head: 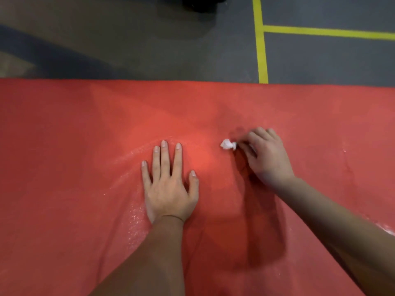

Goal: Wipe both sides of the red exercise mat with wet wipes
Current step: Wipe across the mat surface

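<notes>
The red foam exercise mat [64, 146] lies spread flat on the dark grey floor [149, 50] and fills the lower part of the view from the left edge to the right edge. Its far edge runs straight across the frame.

Surroundings: two yellow tape lines [261, 50] are marked on the floor beyond the mat. One runs away from the mat edge, and the second branches off it to the right. One black object [203, 3] sits at the top edge, mostly cut off, so its kind cannot be told. Nothing lies on the mat between the two hands.

Count: one mat, one wipe, two hands.

Left hand [168, 189]: palm down on the mat, near its middle. The fingers [164, 159] are straight, spread wide and holding nothing.

Right hand [267, 157]: to the right of the left hand and apart from it. Its curled fingers [254, 142] pinch one small crumpled white wet wipe [228, 144], which sticks out to the left of the hand and touches the mat.

Glossy wet streaks show on the mat left of the left hand and at the right edge.
</notes>
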Tool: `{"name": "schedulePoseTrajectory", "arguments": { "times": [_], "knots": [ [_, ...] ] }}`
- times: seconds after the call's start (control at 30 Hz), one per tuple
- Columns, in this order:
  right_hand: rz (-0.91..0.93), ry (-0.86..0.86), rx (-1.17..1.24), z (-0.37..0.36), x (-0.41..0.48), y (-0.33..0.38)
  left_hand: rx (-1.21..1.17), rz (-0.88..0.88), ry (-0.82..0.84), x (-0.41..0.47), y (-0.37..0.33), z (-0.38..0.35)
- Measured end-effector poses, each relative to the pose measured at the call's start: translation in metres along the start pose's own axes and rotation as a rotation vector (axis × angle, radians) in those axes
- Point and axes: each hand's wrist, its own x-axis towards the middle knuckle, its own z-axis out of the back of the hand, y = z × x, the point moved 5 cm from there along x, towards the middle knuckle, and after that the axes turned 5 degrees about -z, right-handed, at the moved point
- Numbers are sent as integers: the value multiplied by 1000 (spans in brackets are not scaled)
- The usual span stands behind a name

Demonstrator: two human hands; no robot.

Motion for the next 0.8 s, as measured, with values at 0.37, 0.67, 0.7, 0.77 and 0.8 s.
{"name": "schedulePoseTrajectory", "arguments": {
  "times": [0.37,0.67,0.7,0.77,0.8],
  "knots": [
    [85,-14,53,0,32,2,2,5,7,4,1,-2],
    [-130,-167,18,-4,139,-32,18,4,20,5,1,0],
    [-127,-169,25,-3,139,-36,21,3,21,6,2,-1],
    [-118,-175,27,-5,140,-43,17,6,20,7,1,-1],
    [-131,-191,35,-5,142,-46,13,5,17,8,1,-2]
  ]
}}
